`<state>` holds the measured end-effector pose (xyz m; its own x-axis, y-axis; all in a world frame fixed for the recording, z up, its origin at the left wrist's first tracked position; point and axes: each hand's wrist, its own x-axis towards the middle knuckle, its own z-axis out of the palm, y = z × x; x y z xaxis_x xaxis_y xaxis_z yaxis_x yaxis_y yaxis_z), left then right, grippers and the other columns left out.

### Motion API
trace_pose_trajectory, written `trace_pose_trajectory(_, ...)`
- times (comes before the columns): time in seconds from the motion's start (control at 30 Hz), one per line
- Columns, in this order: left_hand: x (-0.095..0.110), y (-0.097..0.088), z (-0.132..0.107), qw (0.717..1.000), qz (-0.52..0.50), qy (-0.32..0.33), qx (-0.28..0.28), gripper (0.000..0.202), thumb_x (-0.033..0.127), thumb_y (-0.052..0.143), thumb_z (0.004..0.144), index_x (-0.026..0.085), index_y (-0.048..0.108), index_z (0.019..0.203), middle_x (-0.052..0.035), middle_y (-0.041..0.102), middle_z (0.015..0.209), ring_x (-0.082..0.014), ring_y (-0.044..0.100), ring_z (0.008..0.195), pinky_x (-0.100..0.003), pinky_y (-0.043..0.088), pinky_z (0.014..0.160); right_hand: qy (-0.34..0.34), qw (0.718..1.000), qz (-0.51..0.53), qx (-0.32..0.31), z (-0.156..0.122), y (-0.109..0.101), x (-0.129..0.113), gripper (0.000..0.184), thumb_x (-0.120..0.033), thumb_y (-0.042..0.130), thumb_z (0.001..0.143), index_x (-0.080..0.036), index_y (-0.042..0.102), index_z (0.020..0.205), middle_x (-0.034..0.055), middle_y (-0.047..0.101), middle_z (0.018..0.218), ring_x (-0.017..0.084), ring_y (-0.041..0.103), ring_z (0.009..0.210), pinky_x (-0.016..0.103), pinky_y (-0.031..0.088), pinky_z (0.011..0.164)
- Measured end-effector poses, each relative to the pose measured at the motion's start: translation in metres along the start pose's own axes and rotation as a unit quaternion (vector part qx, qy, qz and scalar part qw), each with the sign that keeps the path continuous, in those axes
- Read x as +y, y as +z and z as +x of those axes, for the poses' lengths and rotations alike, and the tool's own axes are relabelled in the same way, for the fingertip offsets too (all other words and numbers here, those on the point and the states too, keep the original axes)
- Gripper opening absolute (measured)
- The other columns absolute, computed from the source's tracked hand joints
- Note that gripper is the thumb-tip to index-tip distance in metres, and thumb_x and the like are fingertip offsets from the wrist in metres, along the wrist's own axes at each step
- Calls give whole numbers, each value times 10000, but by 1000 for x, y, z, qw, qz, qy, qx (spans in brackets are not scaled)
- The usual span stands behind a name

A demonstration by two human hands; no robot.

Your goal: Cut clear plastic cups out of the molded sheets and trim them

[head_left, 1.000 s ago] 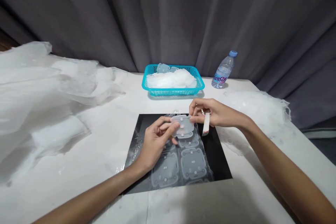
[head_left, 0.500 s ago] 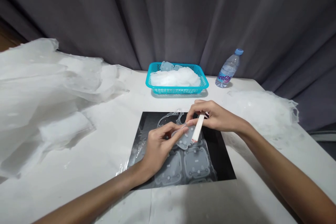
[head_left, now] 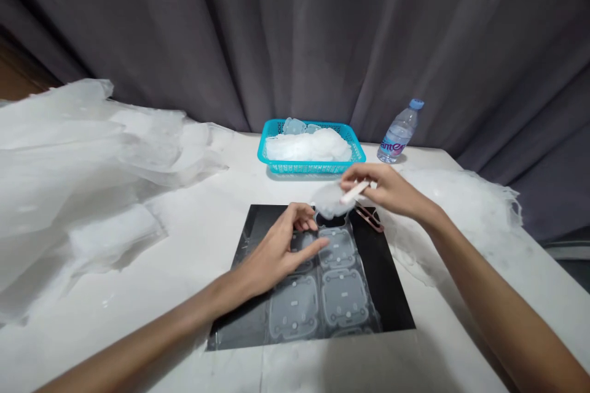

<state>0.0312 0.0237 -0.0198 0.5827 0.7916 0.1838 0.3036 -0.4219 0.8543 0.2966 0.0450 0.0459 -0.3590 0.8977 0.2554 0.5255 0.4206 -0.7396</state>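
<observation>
Pinched in my right hand (head_left: 375, 187) is a thin translucent plastic piece (head_left: 328, 199), blurred by motion and raised above the far edge of a black mat (head_left: 391, 295). A short white stick (head_left: 354, 192) also sits in that hand, between the fingers. My left hand (head_left: 288, 242) is open, thumb and fingers apart, resting over a clear moulded plastic sheet (head_left: 343, 295) on the mat. The sheet has several rounded square panels. Near its top is a gap (head_left: 332, 221) showing black. A pinkish looped object (head_left: 370, 218) lies by the right hand; its kind is unclear.
Behind the mat stands a turquoise basket (head_left: 313, 167) piled with translucent pieces. To its right is a water bottle (head_left: 399, 134). Large heaps of translucent sheeting (head_left: 115, 153) cover the left side of the white table; more plastic scraps (head_left: 465, 206) lie at right.
My right hand has lifted the plastic piece up and away from the left hand toward the basket. My left hand has let go of it and opened. The pinkish object has come into view.
</observation>
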Motion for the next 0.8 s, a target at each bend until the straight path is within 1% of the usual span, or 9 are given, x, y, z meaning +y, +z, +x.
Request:
trace_pose_trajectory(0.1, -4, -16, 1, 985, 107, 51, -125, 654, 606, 749, 875, 242, 519, 1368, -117, 612, 1342, -313, 586, 1264, -474, 489, 1083, -8, 986, 7, 164, 31, -15, 25, 189, -353, 648, 947, -174, 702, 972, 61, 744, 952, 206, 675, 888, 314, 491, 789)
trace_pose_trajectory(0.17, -5, -21, 1, 966, 161, 87, -180, 761, 673, 739, 847, 268, 513, 1451, -133, 548, 1478, -376, 501, 1388, -559, 422, 1162, 53, 972, -47, 223, 54, -22, 43, 182, -323, 601, 956, -168, 692, 984, 77, 746, 964, 216, 687, 911, 324, 505, 816)
trace_pose_trajectory(0.2, -6, -21, 0, 958, 181, 102, -196, 783, 692, 721, 851, 276, 508, 1479, -136, 518, 1526, -395, 462, 1428, -594, 384, 1188, 102, 964, -101, 223, 63, -24, 50, 184, -318, 582, 961, -173, 695, 954, 74, 746, 956, 214, 683, 908, 321, 501, 819)
trace_pose_trajectory(0.3, -8, -22, 1, 947, 212, 121, -207, 780, 698, 670, 889, 279, 494, 1523, -141, 480, 1583, -406, 432, 1464, -621, 355, 1206, 146, 950, -154, 230, 75, -24, 63, 201, -351, 643, 924, -174, 715, 862, 106, 732, 949, 269, 660, 935, 361, 483, 829)
trace_pose_trajectory(0.43, -14, -27, 5, 945, 215, 144, -201, 688, 638, 645, 941, 298, 510, 1525, -126, 500, 1582, -375, 461, 1456, -565, 398, 1198, 147, 931, -195, 272, 51, -12, 53, 329, -428, 511, 1011, -191, 715, 909, 143, 689, 1026, 311, 628, 1010, 405, 458, 883)
trace_pose_trajectory(0.5, -18, -30, 9, 943, 217, 152, -203, 630, 606, 631, 966, 317, 525, 1516, -114, 504, 1583, -363, 470, 1453, -550, 405, 1198, 128, 938, -192, 259, 25, -2, 41, 426, -492, 429, 1052, -208, 701, 886, 118, 682, 961, 291, 628, 975, 402, 461, 895)
trace_pose_trajectory(0.63, -26, -37, 17, 936, 240, 153, -208, 584, 568, 602, 1000, 360, 501, 1536, -84, 460, 1623, -358, 410, 1502, -557, 377, 1222, 17, 980, -104, 169, -37, 24, 18, 580, -587, 228, 1096, -233, 671, 975, 90, 661, 1061, 264, 583, 1086, 430, 437, 1016)
trace_pose_trajectory(0.7, -26, -39, 20, 933, 252, 156, -205, 571, 546, 598, 1010, 369, 494, 1543, -72, 446, 1635, -359, 386, 1519, -567, 361, 1234, 58, 991, -21, 115, -63, 35, 9, 562, -575, 217, 1105, -233, 652, 1005, 65, 644, 1029, 216, 605, 927, 375, 484, 883)
trace_pose_trajectory(0.8, -18, -37, 20, 934, 248, 183, -179, 499, 474, 599, 1028, 351, 545, 1509, -70, 487, 1609, -346, 405, 1511, -552, 351, 1246, 103, 993, 41, 40, -84, 47, -4, 425, -533, 373, 1099, -226, 636, 965, 13, 616, 840, 170, 586, 732, 323, 470, 749)
